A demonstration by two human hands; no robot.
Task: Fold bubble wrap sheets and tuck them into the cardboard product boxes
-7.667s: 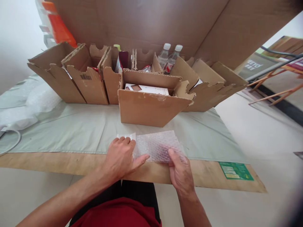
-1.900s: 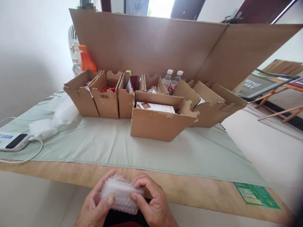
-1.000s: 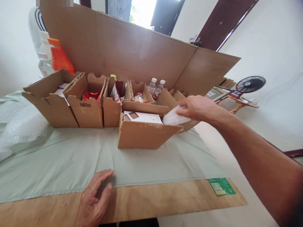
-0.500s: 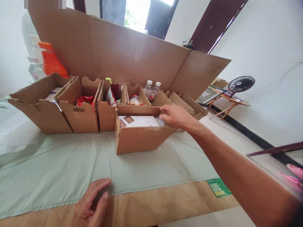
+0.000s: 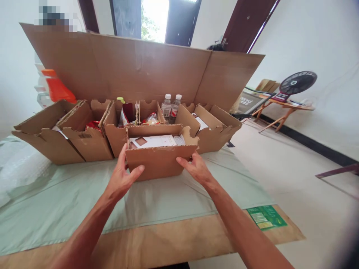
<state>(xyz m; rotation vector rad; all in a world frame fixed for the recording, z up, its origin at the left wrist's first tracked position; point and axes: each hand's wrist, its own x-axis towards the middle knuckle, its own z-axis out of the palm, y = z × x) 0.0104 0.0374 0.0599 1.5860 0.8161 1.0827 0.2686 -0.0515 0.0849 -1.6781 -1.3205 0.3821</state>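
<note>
A small open cardboard box stands in front of a row of similar boxes on the pale green cloth. My left hand is at its left end, fingers along the side and thumb across the front. At the right end, my right hand has its thumb on the front panel and its fingers partly hidden round the side. Both hands hold the box between them. Inside lie a white carton with a diamond-shaped window and a clear plastic item whose kind I cannot make out.
Behind stand several cardboard boxes holding red packets and two clear bottles. A tall cardboard panel rises behind them. An orange bottle and bubble wrap are at left. A fan stands on a stool at right.
My left hand has risen from the table's front edge to the box's left end. My right hand has gone from the box's top right corner down to its right side. The view has shifted.
</note>
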